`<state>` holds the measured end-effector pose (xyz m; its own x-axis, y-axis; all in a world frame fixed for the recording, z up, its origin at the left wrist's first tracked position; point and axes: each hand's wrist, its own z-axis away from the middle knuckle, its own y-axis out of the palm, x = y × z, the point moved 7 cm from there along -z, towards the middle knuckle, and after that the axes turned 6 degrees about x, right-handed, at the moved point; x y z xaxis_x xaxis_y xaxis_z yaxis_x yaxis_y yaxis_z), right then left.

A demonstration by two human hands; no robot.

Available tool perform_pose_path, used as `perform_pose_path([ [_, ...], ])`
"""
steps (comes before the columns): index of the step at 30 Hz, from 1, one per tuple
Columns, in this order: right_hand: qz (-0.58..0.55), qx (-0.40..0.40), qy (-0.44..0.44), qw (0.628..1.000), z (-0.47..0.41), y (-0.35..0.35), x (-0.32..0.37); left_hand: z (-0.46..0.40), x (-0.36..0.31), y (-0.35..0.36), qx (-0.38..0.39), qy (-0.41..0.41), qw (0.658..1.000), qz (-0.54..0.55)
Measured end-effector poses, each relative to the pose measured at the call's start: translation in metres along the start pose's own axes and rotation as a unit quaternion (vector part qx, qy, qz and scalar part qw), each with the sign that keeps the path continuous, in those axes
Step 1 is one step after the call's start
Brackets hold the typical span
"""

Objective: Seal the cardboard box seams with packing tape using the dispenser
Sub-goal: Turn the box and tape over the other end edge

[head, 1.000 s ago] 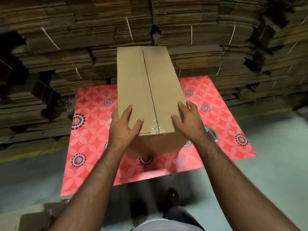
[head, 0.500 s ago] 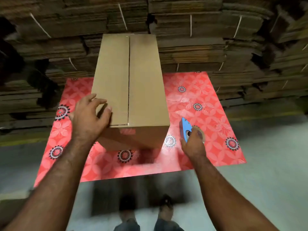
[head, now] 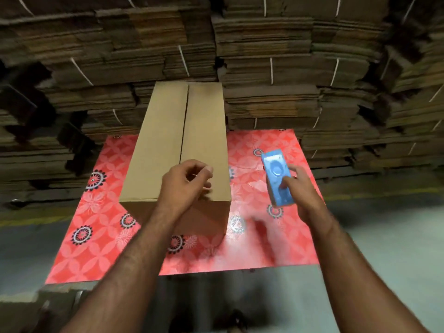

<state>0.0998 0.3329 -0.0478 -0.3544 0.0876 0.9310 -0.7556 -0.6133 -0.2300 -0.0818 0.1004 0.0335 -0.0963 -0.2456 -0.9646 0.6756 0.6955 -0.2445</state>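
A long brown cardboard box (head: 168, 140) lies on a red patterned mat (head: 101, 227), its top flaps closed with a seam running along the middle. My left hand (head: 185, 186) hovers over the box's near right corner, fingers loosely curled and holding nothing. A blue tape dispenser (head: 277, 179) is lifted above the mat to the right of the box, and my right hand (head: 302, 191) grips it from the right side with the thumb across its face.
Tall stacks of flattened cardboard (head: 264, 68), bundled with white straps, form a wall right behind the mat. Grey concrete floor (head: 384, 248) lies to the right and front. My feet (head: 236, 323) show at the bottom edge.
My right hand has lifted the blue dispenser off the mat. My left hand has moved from the box's near left corner to its near right corner.
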Motion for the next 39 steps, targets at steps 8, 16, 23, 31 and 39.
perform_pose_path([
  [8,0.232,0.065,-0.237,0.941,0.098,0.042,0.179,-0.017,-0.054,0.017,0.151,-0.096,0.947,0.267],
  [16,0.372,0.111,-0.265,0.883,0.129,0.115,0.193,0.0,-0.04,-0.06,0.117,-0.134,0.932,0.317],
  [23,0.425,0.12,-0.281,0.852,0.131,0.157,0.181,0.008,-0.011,-0.092,0.122,-0.112,0.96,0.227],
  [31,0.495,0.097,-0.308,0.807,0.131,0.176,0.177,0.005,0.003,-0.114,0.063,-0.083,0.976,0.19],
  [39,0.586,0.081,-0.356,0.724,0.138,0.19,0.191,0.0,0.01,-0.128,0.002,-0.047,0.987,0.151],
])
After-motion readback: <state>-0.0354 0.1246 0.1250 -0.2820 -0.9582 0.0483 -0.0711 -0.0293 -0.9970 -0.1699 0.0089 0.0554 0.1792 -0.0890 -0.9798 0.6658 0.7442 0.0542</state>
